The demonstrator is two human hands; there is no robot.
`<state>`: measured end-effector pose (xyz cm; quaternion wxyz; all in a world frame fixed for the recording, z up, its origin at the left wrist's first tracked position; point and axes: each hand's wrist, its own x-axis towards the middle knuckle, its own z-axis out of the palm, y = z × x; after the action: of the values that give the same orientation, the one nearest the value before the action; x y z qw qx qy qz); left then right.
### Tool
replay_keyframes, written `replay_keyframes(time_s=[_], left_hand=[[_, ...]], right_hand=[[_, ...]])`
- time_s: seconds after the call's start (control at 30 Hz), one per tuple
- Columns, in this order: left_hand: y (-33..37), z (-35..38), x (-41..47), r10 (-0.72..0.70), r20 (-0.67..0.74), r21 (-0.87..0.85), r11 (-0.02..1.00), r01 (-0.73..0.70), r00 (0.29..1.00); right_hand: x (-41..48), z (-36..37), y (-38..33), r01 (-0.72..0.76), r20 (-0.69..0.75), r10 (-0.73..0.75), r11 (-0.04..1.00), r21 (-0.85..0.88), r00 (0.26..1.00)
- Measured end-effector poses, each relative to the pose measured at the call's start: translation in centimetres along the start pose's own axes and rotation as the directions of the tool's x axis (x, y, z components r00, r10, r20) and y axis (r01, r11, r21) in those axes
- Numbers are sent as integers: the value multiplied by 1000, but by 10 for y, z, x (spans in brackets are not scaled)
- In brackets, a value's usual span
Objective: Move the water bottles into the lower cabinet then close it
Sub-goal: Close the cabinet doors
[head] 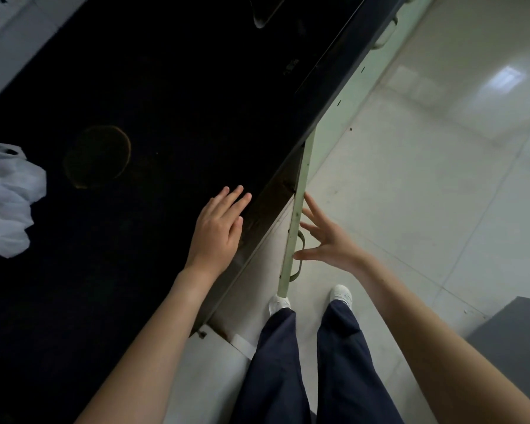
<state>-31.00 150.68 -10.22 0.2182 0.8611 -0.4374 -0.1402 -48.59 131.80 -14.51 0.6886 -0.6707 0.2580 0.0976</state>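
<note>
I look straight down over a black countertop [153,117]. Below its front edge a pale green lower cabinet door [297,215] stands ajar, seen edge-on, with a loop handle [299,255] on its outer face. My left hand [219,228] lies flat with straight fingers on the counter near its front edge. My right hand [328,237] is spread open against the outer side of the door, fingertips touching it by the handle. No water bottles are visible; the cabinet's inside is hidden.
A crumpled white plastic bag [6,197] lies on the counter at the left. More green cabinet fronts with a handle [386,35] run away at the top right. Glossy white floor tiles [426,179] spread right; a grey box [517,341] sits at the lower right. My feet stand by the door.
</note>
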Motion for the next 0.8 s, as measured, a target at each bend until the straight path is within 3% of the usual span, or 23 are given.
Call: replay_keyframes(time_s=[0.1, 0.27, 0.37, 0.5, 0.7, 0.8], left_hand=[[2, -1, 3, -5, -20, 9, 1000, 5, 1000], [2, 1, 9, -5, -62, 16, 1000, 6, 998], [-4, 1, 13, 12, -57, 27, 1000, -10, 998], [-12, -3, 16, 54, -28, 32, 998, -53, 998], [-18, -4, 17, 66, -37, -2, 998, -66, 997], [-19, -4, 17, 71, -46, 3, 997, -71, 996]], right_hand=[[1, 4, 3, -3, -78, 7, 999, 45, 997], [11, 34, -4, 59, -314, -113, 982, -177, 943], [16, 54, -6, 117, -381, -141, 990, -84, 914], [23, 68, -2, 152, -399, -104, 984, 90, 911], [39, 84, -9, 181, -422, -119, 977, 110, 899], [43, 86, -7, 169, -331, -145, 984, 46, 933]])
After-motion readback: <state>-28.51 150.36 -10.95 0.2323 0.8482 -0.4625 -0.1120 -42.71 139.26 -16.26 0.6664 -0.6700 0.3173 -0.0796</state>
